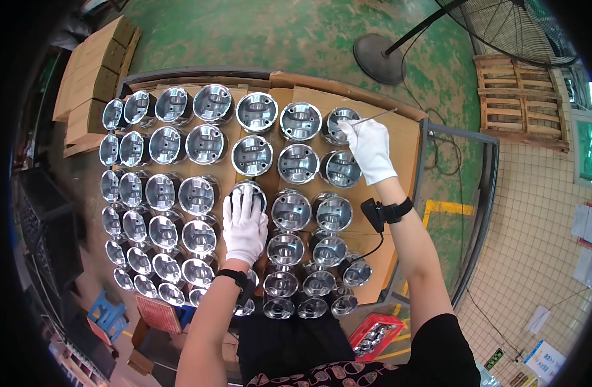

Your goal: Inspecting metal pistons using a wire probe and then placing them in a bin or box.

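Observation:
Rows of shiny metal pistons (206, 143) stand open end up on a cardboard-covered table (380, 219). My left hand (242, 229), in a white glove, lies with its fingers stretched over a piston (262, 195) in a middle column, covering most of it. At the far right of the rows, my gloved right hand (371, 151) is closed on a thin rod (381, 115) that sticks out to the right. Just left of that hand is the last piston of the far row (335, 126), partly hidden by the glove.
Stacked cardboard boxes (93, 80) stand at the far left. Beyond the table are a floor fan (380, 58) and wooden pallets (522, 100). A metal frame (486, 187) edges the right side. A red bin of metal parts (376, 335) sits near me, and a blue stool (107, 316) at lower left.

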Motion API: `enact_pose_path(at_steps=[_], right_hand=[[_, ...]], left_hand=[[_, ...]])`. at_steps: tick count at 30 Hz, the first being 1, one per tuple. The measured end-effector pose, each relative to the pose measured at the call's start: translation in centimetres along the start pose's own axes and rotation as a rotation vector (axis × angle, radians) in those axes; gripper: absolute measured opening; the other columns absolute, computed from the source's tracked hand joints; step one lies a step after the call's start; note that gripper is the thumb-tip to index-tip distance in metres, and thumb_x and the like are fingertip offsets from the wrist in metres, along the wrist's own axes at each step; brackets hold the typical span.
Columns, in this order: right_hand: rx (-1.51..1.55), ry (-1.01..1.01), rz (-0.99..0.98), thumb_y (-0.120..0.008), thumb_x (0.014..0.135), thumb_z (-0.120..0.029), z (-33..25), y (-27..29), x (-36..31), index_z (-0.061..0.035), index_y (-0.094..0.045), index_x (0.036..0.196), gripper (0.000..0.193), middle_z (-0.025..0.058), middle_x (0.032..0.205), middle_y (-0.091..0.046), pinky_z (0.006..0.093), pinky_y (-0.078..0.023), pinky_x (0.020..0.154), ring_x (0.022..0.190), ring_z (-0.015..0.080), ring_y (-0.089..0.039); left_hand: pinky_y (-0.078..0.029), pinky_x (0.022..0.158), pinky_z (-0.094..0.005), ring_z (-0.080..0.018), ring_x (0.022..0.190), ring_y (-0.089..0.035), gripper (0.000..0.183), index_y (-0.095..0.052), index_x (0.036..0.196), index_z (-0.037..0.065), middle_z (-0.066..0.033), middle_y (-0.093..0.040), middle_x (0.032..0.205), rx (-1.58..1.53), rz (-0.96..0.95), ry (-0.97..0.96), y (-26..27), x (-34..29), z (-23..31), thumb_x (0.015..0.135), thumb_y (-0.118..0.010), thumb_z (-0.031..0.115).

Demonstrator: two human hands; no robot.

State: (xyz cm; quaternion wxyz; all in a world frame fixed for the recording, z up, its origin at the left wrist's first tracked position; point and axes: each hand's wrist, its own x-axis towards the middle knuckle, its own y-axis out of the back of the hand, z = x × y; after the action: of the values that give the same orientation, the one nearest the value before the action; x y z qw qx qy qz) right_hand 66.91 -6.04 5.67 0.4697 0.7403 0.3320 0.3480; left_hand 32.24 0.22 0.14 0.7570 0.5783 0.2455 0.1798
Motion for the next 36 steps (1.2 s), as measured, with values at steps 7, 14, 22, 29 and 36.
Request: enact_pose_path(at_steps=[7,14,22,29,36], right_hand=[[0.46,-0.213,0.154,-0.058,0.105,-0.027,-0.9,10.8,-2.9,0.0002,-0.077,0.101,0.034,0.009,0.084,-0.078,0.0361,-0.052,0.079,0.079,0.0224,-0.071],[0.726,-0.456,-0.125,-0.056,0.106,-0.016,-5.8,24.6,-10.8,0.0032,-0.07,0.104,0.024,0.0072,0.09,-0.075,0.0317,-0.052,0.076,0.083,0.0176,-0.071],[0.455,-0.418,-0.376,-0.051,0.103,-0.05,-8.6,38.2,-17.2,-0.0015,-0.07,0.085,0.055,0.0115,0.085,-0.073,0.0397,-0.05,0.076,0.077,0.0279,-0.068],[-0.058,-0.809,-0.467,-0.049,0.108,-0.034,-8.9,48.8,-21.6,-0.0007,-0.066,0.09,0.042,0.0115,0.082,-0.069,0.036,-0.046,0.081,0.075,0.0236,-0.062],[0.03,-0.248,-0.204,-0.064,0.098,-0.012,-0.3,32.3,-19.3,0.0026,-0.076,0.102,0.019,0.0166,0.099,-0.075,0.0374,-0.054,0.081,0.09,0.0312,-0.071]], left_hand=[[-0.014,0.127,-0.0543,-0.0368,0.152,-0.029,0.051,-0.056,0.143,0.006,-0.0167,-0.037,0.163,0.012,0.009,-0.003,0.2,-0.1,-0.1,0.099,-0.049,0.031],[-0.011,0.128,-0.0523,-0.035,0.154,-0.027,0.052,-0.055,0.146,0.006,-0.0155,-0.036,0.164,0.094,-0.012,0.011,0.5,-0.3,-0.1,0.102,-0.044,0.032],[-0.015,0.128,-0.0521,-0.0388,0.149,-0.035,0.05,-0.056,0.143,0.002,-0.0195,-0.044,0.158,-0.053,0.141,-0.035,1.2,-1.0,0.3,0.103,-0.048,0.03],[-0.022,0.125,-0.0544,-0.0436,0.147,-0.037,0.049,-0.055,0.143,-0.001,-0.0232,-0.046,0.155,-0.156,0.264,0.005,3.1,-3.2,1.0,0.1,-0.058,0.023],[-0.018,0.126,-0.054,-0.0433,0.15,-0.032,0.057,-0.051,0.149,0.0,-0.0216,-0.043,0.159,0.018,0.236,0.031,1.6,-2.5,2.8,0.101,-0.054,0.032]])
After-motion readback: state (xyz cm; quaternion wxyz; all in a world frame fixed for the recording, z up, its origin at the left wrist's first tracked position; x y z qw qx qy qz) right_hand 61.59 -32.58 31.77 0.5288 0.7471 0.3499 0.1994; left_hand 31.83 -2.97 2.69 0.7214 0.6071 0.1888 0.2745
